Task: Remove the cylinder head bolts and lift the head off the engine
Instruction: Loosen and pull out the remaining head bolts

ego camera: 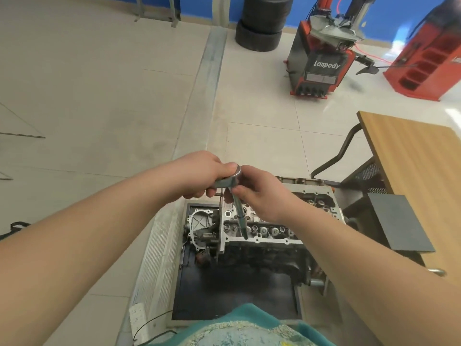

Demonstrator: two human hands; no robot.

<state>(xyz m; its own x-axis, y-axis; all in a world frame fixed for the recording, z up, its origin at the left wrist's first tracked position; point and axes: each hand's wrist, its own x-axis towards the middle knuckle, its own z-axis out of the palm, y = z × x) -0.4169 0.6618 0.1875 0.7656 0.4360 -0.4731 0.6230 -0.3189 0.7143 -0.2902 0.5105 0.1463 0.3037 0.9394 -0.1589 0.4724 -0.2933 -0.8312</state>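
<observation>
The only writing you can read is "Lanpody", white on the dark front of the tyre changer at 1 o'clock. The red cabinet at 2 o'clock carries a white mark, but the frame edge cuts it off.

Your left hand is curled around the ratchet, gripping its handle so that only the round head shows by your knuckles. Your right hand pinches the extension just below that head, thumb on the near side. The extension runs down and slightly toward you into the head, which sits on the engine at 6 o'clock, just beyond your hands. Its tip goes dark in a recess near the head's left end, so you cannot make out the socket or the bolt there.

Your right forearm covers the right part of the head. The engine's lower side is in shadow and blurred. It stands on a dark tray, whose near edge your shirt hides.

A wooden table with a grey pad stands close on the engine's right, at 3 o'clock, with a black frame just beyond it. Bare tile floor lies open from 9 to 12 o'clock. A power strip and cable lie at 7 o'clock. 2 stacked tyres stand at 12 o'clock, cut off at the top.
</observation>
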